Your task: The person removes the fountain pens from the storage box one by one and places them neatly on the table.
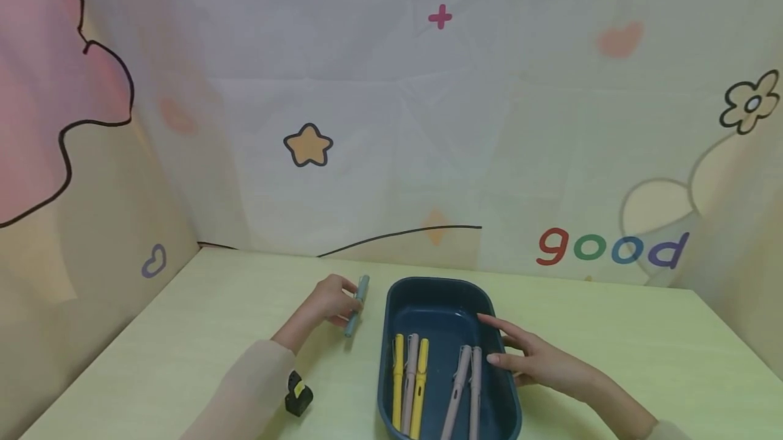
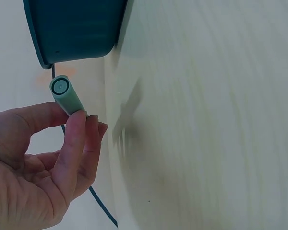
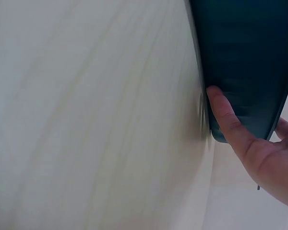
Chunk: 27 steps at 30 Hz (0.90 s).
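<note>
My left hand [image 1: 333, 298] pinches a pale teal pen [image 1: 363, 287] between thumb and fingertips, left of a dark blue box. In the left wrist view the round end of the pen [image 2: 69, 99] faces the camera, and a shadow lies on the table beside it. At the right wall of the open box [image 1: 443, 321] is my right hand [image 1: 541, 362]: some fingertips reach over the rim, while one finger lies against the outer wall [image 3: 245, 62]. Inside lie two yellow pens [image 1: 399, 375] and a greyish-mauve pen [image 1: 411, 365] at the left, two more mauve pens [image 1: 475, 392] at the right.
The pale yellow-green table [image 1: 183, 351] extends on both sides of the box. A printed cloth backdrop [image 1: 367, 188] rises behind and at the sides. By the left sleeve sits a small black device [image 1: 298, 398].
</note>
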Motion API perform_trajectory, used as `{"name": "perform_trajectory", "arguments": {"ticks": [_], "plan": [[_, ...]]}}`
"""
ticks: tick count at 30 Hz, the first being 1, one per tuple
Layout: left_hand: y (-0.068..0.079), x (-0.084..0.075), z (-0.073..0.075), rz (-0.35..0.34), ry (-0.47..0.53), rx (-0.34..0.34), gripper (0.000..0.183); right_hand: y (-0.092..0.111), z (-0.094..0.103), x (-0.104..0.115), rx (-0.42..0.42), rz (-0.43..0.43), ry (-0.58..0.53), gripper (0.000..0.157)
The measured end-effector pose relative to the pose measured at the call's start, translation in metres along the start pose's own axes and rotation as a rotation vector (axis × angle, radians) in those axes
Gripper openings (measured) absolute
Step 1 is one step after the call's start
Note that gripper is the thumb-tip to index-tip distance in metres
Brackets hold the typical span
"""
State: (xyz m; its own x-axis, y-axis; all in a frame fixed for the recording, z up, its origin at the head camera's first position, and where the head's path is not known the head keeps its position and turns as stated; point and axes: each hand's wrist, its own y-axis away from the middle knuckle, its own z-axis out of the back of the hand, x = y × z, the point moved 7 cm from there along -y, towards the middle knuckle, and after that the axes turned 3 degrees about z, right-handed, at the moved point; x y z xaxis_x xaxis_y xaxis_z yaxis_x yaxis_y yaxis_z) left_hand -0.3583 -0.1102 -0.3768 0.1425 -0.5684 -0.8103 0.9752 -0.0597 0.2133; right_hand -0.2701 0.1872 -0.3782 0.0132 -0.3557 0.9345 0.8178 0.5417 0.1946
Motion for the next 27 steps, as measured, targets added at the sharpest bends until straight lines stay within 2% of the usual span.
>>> {"name": "perform_trajectory", "arguments": {"ticks": [8,19,27], "plan": [[0.0032,-0.0004,0.0027,0.012,-0.029,0.001,0.036,-0.0004,-0.0018,0.0031,0.006,0.013,0.009,0.067],[0.0006,0.0010,0.0041,0.039,-0.110,-0.001,0.036,0.0021,0.0008,0.0056,-0.002,0.029,0.021,0.067],[0.0016,0.0067,-0.0039,0.072,-0.147,0.041,0.037,0.0023,-0.0001,0.0026,0.000,0.020,0.016,0.067]]}}
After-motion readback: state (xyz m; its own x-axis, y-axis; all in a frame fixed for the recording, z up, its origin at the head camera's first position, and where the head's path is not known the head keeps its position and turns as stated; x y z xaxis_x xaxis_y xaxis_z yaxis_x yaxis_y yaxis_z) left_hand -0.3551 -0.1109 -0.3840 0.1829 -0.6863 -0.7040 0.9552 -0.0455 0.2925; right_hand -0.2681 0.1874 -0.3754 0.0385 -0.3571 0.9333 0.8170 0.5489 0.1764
